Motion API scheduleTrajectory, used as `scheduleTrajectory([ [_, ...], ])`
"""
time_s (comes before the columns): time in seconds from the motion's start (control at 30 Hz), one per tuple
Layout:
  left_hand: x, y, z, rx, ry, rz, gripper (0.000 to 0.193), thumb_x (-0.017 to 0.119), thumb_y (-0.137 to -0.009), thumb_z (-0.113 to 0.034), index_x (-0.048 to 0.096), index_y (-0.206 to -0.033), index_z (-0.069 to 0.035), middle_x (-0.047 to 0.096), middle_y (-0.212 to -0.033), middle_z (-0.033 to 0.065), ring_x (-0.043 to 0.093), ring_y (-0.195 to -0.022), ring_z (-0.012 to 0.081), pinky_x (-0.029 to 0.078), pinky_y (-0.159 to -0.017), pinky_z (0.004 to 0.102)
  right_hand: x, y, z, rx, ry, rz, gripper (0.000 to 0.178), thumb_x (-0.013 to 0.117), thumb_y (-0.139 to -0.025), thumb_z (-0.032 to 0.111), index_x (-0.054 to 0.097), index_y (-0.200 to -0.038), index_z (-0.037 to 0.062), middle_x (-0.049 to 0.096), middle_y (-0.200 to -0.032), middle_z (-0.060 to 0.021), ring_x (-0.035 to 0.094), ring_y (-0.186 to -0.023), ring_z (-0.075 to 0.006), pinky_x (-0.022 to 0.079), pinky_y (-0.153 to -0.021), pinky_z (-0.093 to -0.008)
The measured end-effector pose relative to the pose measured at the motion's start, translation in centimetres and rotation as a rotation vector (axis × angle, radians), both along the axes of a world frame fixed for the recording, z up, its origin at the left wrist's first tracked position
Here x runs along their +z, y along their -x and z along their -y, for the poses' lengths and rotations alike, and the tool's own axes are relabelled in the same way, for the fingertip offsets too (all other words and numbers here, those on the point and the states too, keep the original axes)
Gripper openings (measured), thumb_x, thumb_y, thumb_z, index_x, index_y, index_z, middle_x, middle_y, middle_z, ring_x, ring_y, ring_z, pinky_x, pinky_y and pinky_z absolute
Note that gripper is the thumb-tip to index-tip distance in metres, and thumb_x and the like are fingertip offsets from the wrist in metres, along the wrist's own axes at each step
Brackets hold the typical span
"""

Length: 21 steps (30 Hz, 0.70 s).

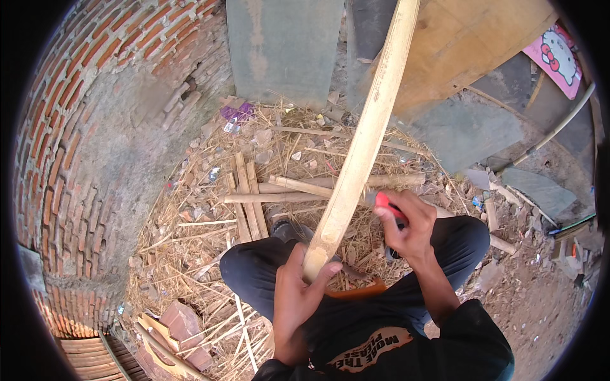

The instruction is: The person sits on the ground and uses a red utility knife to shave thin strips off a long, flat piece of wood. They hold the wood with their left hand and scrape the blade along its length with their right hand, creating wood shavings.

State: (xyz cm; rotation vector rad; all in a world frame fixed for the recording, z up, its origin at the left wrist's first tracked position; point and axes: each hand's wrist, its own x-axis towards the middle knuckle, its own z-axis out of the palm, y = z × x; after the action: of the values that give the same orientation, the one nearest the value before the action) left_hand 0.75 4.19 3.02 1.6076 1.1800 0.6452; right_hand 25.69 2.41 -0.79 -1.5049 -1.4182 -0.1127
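Observation:
A long split bamboo piece [365, 140] slants up and away from my lap, its pale inner face toward me. Its lower end rests in my left hand [297, 286], thumb across the near side and fingers wrapped beneath. My right hand [406, 222] is closed round a tool with a red-and-black handle [383, 200], just right of the bamboo's edge. Only a short grey part of the tool shows beyond the handle, so its exact kind is unclear. Whether it touches the bamboo I cannot tell.
Bamboo poles [279, 197] and short wooden slats [249, 190] lie crossed beyond my knees, among straw-like shavings and rubble. A brick wall [95, 140] rises at left. Grey panels [283, 51] and a brown board [470, 44] lean at the back. Broken bricks [181, 324] sit lower left.

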Motion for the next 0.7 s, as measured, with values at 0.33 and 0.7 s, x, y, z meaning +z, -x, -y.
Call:
scheduleTrajectory([
  [0.33, -0.3, 0.4, 0.5, -0.015, 0.009, -0.001, 0.035, 0.09, -0.093, -0.025, 0.068, -0.104, 0.0, 0.075, -0.08, 0.0124, 0.07, -0.066, 0.016, 0.052, -0.061, 0.0319, -0.9, -4.3, 0.0, -0.133, 0.039, -0.321, 0.022, 0.077, -0.1, 0.016, 0.074, -0.111, -0.0035, 0.072, -0.081, -0.0083, 0.063, -0.073, -0.0097, 0.049, -0.065, -0.0264],
  [0.7, -1.4, -0.4, -0.8, 0.03, 0.042, 0.253, 0.054, 0.102, -0.078, -0.026, 0.064, -0.105, 0.001, 0.066, -0.078, -0.001, 0.055, -0.071, 0.0024, 0.047, -0.058, 0.023, -1.8, 4.7, 2.4, 0.41, 0.021, 0.052, 0.032, 0.087, -0.084, 0.023, 0.079, -0.109, 0.0047, 0.069, -0.076, -0.005, 0.066, -0.057, -0.0206, 0.052, -0.053, -0.0324],
])
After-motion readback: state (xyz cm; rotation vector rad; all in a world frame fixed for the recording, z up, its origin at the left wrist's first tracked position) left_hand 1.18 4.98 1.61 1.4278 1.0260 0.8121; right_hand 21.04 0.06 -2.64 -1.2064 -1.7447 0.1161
